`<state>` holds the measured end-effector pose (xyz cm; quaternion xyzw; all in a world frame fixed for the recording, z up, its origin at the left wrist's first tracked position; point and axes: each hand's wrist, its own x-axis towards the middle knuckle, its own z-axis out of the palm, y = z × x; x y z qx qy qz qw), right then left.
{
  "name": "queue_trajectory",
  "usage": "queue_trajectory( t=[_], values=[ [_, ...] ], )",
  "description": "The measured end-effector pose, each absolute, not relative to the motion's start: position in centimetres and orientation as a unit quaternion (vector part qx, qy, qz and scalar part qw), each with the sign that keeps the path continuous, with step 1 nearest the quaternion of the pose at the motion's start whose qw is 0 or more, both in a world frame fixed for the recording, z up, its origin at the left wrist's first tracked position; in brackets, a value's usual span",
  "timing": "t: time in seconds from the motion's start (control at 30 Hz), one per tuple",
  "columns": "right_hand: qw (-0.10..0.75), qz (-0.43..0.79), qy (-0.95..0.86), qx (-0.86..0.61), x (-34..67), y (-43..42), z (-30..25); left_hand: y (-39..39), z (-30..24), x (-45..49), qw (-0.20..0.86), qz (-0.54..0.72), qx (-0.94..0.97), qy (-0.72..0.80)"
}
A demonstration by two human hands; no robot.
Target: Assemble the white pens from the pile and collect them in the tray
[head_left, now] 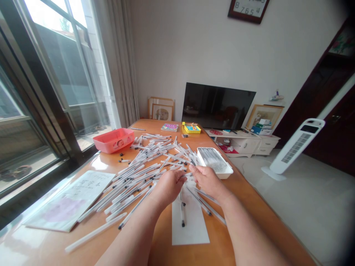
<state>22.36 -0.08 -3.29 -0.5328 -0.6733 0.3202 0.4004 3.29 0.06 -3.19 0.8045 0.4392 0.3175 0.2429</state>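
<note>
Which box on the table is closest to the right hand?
The white plastic box, just beyond the right hand. The coral-pink box sits well off to the left, and the small yellow box is much farther back.

Pens (144, 173) are showing white and black; counter (217, 236), orange-brown.
Basket (111, 143) is showing coral red, notebook (69, 199) a lilac patch on white.

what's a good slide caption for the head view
Left hand and right hand close together amid scattered pens, white tray at right, red box farther left.
</note>
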Motion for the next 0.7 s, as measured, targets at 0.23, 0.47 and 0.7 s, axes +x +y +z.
queue_trajectory(
  t=[0.23,0.47,0.7],
  values=[
    [0.433,0.363,-0.653,-0.505,22.25,-0.42,-2.64,0.12,-2.98,2.86,0.246,0.326,0.793,0.453],
    [0.421,0.336,-0.683,-0.493,22.23,-0.32,-3.13,0.32,-3.4,2.89,0.237,0.324,0.803,0.441],
    [0.405,0.273,-0.699,-0.523,22.25,-0.05,-3.54,-0.05,-3.12,3.22,0.234,0.312,0.808,0.442]
  ],
)
